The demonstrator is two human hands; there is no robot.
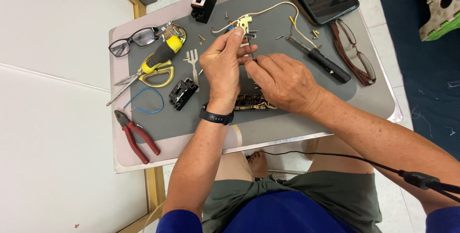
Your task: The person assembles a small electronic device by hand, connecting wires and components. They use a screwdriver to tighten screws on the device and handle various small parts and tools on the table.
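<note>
Both hands pinch one thin metal pin point(251, 48): left hand point(222, 65) at its top, right hand point(282, 82) lower. Beneath them, a dark part point(249, 102) is mostly hidden.

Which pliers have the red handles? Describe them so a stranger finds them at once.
Start at the grey mat on the small table. Go to its near-left corner, below the blue wire loop. The red-handled pliers lie there alone; the yellow-handled tools sit farther up.
</note>
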